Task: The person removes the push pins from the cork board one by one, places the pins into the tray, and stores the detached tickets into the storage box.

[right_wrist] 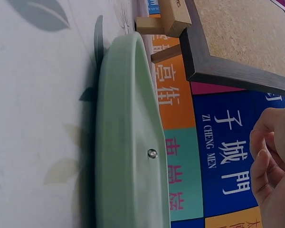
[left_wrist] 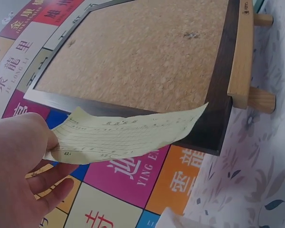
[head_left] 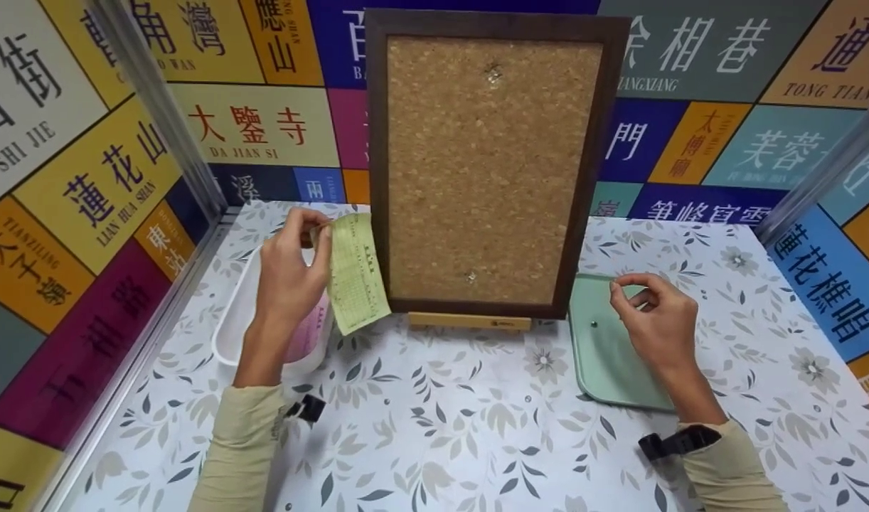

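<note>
My left hand pinches the top of a yellow-green printed paper slip, which hangs just left of the dark-framed cork board. The left wrist view shows the slip held out from my hand in front of the board's frame. My right hand hovers over a pale green tray, fingers curled, thumb and forefinger tips close together. Nothing shows between them. A small metal pin lies on the tray, a little left of that hand.
The board stands on a wooden easel at the middle back, with two pins stuck in the cork. A white bin holding pink paper sits under my left hand. Sign-covered walls close in three sides of the floral tabletop.
</note>
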Demonstrator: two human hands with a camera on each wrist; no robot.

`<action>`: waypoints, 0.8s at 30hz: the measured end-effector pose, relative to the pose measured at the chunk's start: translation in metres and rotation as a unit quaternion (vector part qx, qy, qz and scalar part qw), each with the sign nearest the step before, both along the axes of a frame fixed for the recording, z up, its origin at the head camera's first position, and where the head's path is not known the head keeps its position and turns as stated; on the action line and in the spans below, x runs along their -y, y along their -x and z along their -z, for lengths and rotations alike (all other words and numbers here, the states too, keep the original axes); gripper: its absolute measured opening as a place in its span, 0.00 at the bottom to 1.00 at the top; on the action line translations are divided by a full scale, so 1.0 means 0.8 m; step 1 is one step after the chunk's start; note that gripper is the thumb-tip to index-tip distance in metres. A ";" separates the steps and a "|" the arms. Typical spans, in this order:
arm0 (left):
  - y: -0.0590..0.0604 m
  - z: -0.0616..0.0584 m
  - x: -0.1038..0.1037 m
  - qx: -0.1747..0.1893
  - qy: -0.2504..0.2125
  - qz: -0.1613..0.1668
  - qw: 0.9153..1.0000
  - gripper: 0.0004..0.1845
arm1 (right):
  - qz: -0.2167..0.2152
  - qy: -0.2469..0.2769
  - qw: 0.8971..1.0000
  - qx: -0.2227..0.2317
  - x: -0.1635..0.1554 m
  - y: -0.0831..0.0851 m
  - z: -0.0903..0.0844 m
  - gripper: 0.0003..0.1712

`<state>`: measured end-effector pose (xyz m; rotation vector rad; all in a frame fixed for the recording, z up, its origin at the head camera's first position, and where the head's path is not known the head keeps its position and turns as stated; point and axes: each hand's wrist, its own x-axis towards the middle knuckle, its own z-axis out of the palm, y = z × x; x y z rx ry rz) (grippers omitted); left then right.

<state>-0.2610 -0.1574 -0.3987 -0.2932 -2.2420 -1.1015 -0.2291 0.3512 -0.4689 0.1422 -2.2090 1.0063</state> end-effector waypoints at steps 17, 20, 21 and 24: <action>0.013 0.008 0.029 -0.017 0.016 -0.021 1.000 0.06 | -0.006 0.023 0.998 0.052 -0.006 0.002 0.006 0.03; 0.016 0.013 0.036 -0.005 0.021 -0.033 0.999 0.07 | -0.011 0.021 0.998 0.063 -0.006 0.002 0.009 0.04; 0.017 0.015 0.038 0.001 0.022 -0.037 0.999 0.07 | -0.013 0.021 0.998 0.065 -0.006 0.003 0.010 0.04; 0.018 0.019 0.043 0.020 0.026 -0.050 0.998 0.08 | -0.021 0.021 0.997 0.072 -0.006 0.003 0.013 0.03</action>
